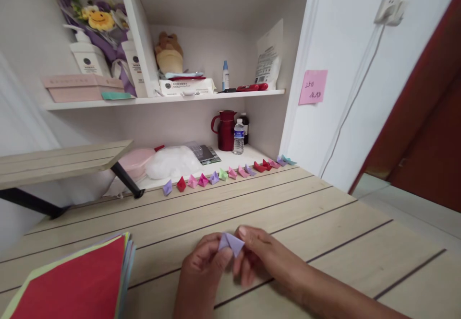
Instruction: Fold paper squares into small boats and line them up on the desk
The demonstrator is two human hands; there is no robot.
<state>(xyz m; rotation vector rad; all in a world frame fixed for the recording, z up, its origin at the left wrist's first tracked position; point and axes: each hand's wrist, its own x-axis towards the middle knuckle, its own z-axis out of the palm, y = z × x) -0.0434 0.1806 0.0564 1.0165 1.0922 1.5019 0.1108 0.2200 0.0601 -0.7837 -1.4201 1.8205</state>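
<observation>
A small folded piece of lilac paper (231,243) is pinched between both my hands just above the wooden table (324,223). My left hand (201,266) grips its left side with thumb and fingers closed. My right hand (261,254) holds its right side, fingers curled under it. Along the table's far edge runs a row of several small folded paper boats (223,174) in purple, red, pink, green and blue.
A stack of coloured paper sheets (79,280), red on top, lies at the near left. A raised wooden shelf (61,160) on black legs stands at the left. Behind are a red jug (226,130), a water bottle (238,137) and a pink sticky note (312,87) on the wall.
</observation>
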